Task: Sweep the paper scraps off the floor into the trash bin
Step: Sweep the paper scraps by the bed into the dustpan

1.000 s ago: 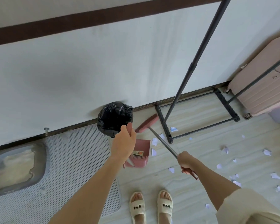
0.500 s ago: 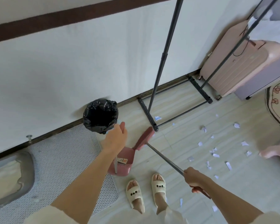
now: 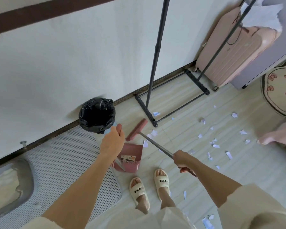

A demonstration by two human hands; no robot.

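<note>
Gripping the broom [image 3: 157,144] in my right hand [image 3: 182,160] and the dustpan [image 3: 130,156] handle in my left hand [image 3: 113,142]. Scraps [image 3: 213,142] lie scattered right of the trash bin [image 3: 97,115]; a hard flick could scoot them under the rack [image 3: 172,103].

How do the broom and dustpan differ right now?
The broom is held by the right hand on its grey shaft, head out toward the scraps; the dustpan sits below the left hand, which grips its handle. The broom head is a narrow bar; the dustpan is a wide scoop. Both are pink.
</note>
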